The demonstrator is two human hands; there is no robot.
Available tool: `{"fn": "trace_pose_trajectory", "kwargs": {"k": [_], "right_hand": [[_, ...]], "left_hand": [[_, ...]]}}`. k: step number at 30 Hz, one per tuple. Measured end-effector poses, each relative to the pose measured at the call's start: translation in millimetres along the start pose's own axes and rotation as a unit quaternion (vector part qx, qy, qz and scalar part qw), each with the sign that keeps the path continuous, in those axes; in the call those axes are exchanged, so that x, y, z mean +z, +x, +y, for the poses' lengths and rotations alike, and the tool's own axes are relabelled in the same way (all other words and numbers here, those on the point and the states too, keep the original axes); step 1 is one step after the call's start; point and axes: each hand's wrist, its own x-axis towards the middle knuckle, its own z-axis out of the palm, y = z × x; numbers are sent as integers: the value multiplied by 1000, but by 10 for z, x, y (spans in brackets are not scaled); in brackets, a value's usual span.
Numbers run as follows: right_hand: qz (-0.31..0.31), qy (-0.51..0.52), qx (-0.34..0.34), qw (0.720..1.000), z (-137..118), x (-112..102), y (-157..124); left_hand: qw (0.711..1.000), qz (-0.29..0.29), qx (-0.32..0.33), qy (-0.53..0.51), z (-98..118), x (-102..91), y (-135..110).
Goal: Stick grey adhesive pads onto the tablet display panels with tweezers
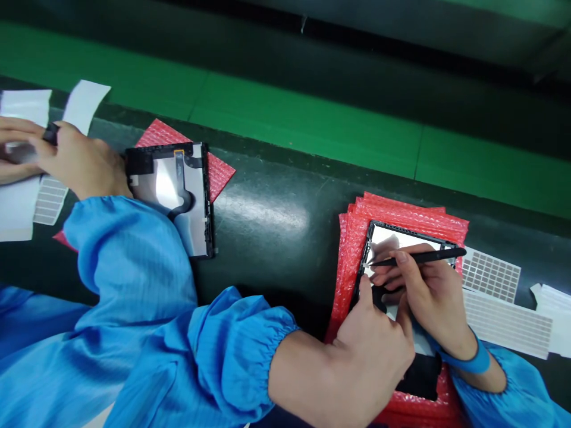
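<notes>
In front of me a display panel in a black frame (392, 233) lies on a stack of red bubble-wrap sheets (350, 255). My right hand (430, 297), with a blue band at the wrist, grips black tweezers (428, 255). Their tips are at the panel's left edge, by a small pale piece (367, 268). My left hand (370, 351) rests over the lower left of the panel. Its index finger is stretched out and touches the frame just below the tweezer tips; another finger points apart from it. The left hand's remaining fingers are partly hidden.
At left, a co-worker's hands (84, 157) hold a dark object beside a similar panel (196, 232) on red bubble wrap (220, 172). Sticker sheets (491, 276) and white backing paper (555, 315) lie to my right. A green strip (307, 128) runs along the dark bench's back.
</notes>
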Motion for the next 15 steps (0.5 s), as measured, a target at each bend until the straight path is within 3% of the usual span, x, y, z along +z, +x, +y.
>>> {"fn": "trace_pose_trajectory", "kwargs": {"k": [11, 15], "right_hand": [[17, 18, 6, 1000, 5, 17, -12], [14, 22, 4, 1000, 24, 9, -20]], "left_hand": [[992, -54, 90, 63, -22, 7, 43], [978, -112, 140, 105, -6, -65, 98]]}}
